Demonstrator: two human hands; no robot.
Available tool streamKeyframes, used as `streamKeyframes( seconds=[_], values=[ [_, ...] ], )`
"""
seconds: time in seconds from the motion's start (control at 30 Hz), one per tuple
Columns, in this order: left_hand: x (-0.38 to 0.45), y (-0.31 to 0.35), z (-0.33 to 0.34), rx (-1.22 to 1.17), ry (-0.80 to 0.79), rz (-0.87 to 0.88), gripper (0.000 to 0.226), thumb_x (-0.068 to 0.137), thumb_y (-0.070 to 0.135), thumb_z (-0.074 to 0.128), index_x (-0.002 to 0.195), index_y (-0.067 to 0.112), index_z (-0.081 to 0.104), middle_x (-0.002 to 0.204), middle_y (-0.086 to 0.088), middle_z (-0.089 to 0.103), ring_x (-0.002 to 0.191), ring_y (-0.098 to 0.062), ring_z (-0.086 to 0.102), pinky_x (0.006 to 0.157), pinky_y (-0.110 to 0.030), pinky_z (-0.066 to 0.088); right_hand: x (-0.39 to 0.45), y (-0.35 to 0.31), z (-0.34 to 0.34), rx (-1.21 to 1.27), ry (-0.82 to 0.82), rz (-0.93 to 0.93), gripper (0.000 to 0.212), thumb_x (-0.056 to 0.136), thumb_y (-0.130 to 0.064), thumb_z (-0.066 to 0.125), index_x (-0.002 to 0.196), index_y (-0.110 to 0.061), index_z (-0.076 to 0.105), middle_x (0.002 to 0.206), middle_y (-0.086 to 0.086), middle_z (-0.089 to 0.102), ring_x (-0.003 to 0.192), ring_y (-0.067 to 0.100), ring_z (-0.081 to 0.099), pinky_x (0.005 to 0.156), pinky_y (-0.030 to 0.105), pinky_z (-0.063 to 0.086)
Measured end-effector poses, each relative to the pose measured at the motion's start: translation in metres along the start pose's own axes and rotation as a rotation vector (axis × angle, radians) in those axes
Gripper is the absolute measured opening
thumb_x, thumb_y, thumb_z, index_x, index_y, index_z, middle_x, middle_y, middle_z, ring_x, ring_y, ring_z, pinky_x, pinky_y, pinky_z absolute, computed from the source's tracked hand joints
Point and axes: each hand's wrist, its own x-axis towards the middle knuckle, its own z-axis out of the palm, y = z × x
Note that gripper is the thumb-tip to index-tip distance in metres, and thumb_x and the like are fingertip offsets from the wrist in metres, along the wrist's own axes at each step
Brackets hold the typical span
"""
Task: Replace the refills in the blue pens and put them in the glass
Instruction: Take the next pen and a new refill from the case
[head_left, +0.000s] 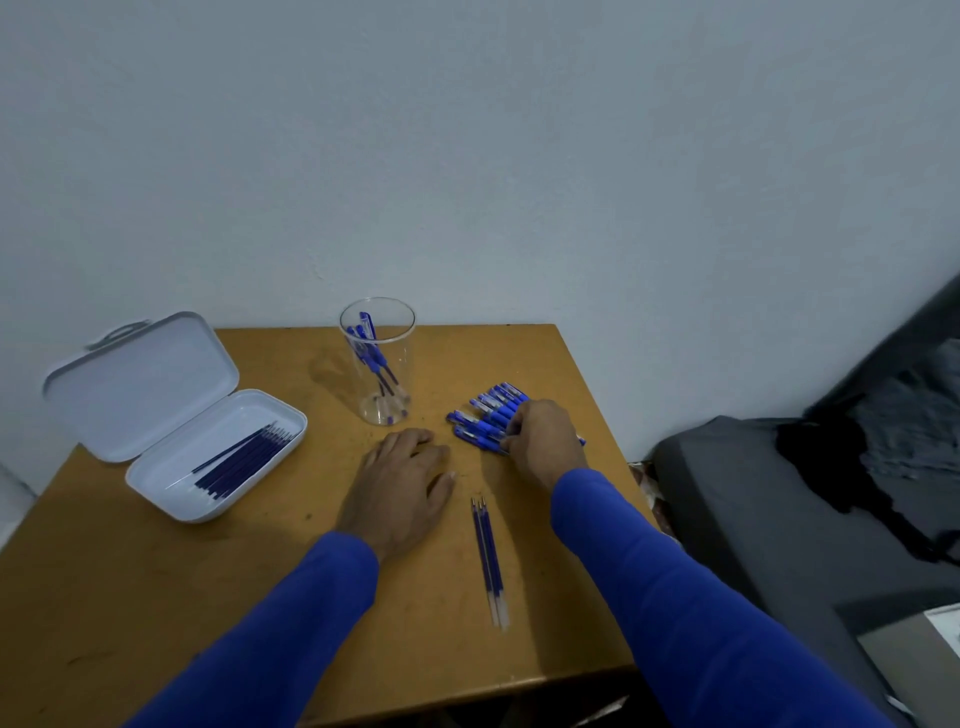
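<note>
A clear glass (378, 364) stands near the table's far edge with two or three blue pens inside. To its right lies a row of several blue pens (485, 415). My right hand (543, 441) lies over that row, its fingers curled round the nearest pen at the row's front edge. My left hand (400, 480) rests flat on the table, fingers relaxed, just below the glass. Two or three loose refills (488, 558) lie side by side between my forearms. An open white case (156, 415) at the left holds several dark blue refills (244, 460).
The wooden table (208, 597) stands against a pale wall, and the case lid leans open toward it. A dark grey bed or sofa with dark cloth (805, 493) sits close beside the table's right edge.
</note>
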Motion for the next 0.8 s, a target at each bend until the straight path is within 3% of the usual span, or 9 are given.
streamKeyframes(
  seconds=[0.27, 0.37, 0.5, 0.6, 0.7, 0.8],
  values=[
    [0.001, 0.001, 0.000, -0.004, 0.006, -0.009, 0.046, 0.101, 0.052, 0.044, 0.142, 0.032, 0.050, 0.151, 0.008, 0.038, 0.141, -0.012, 0.032, 0.119, -0.038, 0.030, -0.018, -0.005, -0.008, 0.093, 0.042, -0.059, 0.017, 0.096, -0.023, 0.069, 0.111, -0.015, 0.069, 0.111, 0.008, 0.066, 0.103, 0.020, 0.064, 0.093, 0.035, 0.056],
    [-0.001, -0.002, -0.002, -0.056, 0.004, -0.001, 0.047, 0.101, 0.050, 0.046, 0.142, 0.029, 0.052, 0.149, 0.007, 0.041, 0.139, -0.012, 0.034, 0.117, -0.036, 0.034, -0.030, -0.013, -0.007, 0.158, 0.039, -0.123, 0.014, 0.097, -0.019, 0.068, 0.111, -0.016, 0.068, 0.109, 0.006, 0.067, 0.105, 0.020, 0.064, 0.094, 0.037, 0.057],
    [-0.015, -0.011, -0.012, -0.154, 0.037, 0.000, 0.045, 0.102, 0.042, 0.050, 0.142, 0.023, 0.055, 0.141, 0.004, 0.050, 0.130, -0.011, 0.042, 0.111, -0.034, 0.041, -0.052, -0.023, 0.009, 0.361, 0.085, -0.261, 0.020, 0.095, -0.016, 0.069, 0.114, -0.018, 0.065, 0.103, 0.000, 0.067, 0.098, 0.016, 0.063, 0.085, 0.030, 0.055],
    [-0.032, -0.018, -0.024, -0.223, 0.072, -0.004, 0.038, 0.102, 0.034, 0.053, 0.137, 0.021, 0.059, 0.130, 0.005, 0.057, 0.118, -0.008, 0.051, 0.104, -0.034, 0.046, -0.072, -0.040, 0.020, 0.553, -0.031, -0.281, 0.035, 0.096, -0.015, 0.069, 0.130, -0.018, 0.060, 0.097, 0.003, 0.070, 0.092, 0.016, 0.066, 0.076, 0.028, 0.052],
    [-0.053, -0.028, -0.037, -0.286, 0.130, -0.044, 0.033, 0.103, 0.029, 0.051, 0.134, 0.021, 0.061, 0.123, 0.006, 0.062, 0.109, -0.005, 0.055, 0.097, -0.029, 0.050, -0.094, -0.056, 0.033, 0.725, -0.156, -0.289, 0.054, 0.093, -0.009, 0.069, 0.142, -0.019, 0.049, 0.076, 0.004, 0.069, 0.067, 0.015, 0.065, 0.056, 0.028, 0.050],
    [-0.074, -0.037, -0.048, -0.342, 0.187, -0.087, 0.031, 0.104, 0.026, 0.051, 0.132, 0.020, 0.064, 0.121, 0.006, 0.066, 0.106, -0.004, 0.059, 0.094, -0.028, 0.053, -0.114, -0.069, 0.045, 0.873, -0.318, -0.308, 0.078, 0.090, -0.008, 0.070, 0.153, -0.030, 0.031, 0.072, 0.015, 0.068, 0.059, 0.029, 0.060, 0.039, 0.029, 0.043]
  ],
)
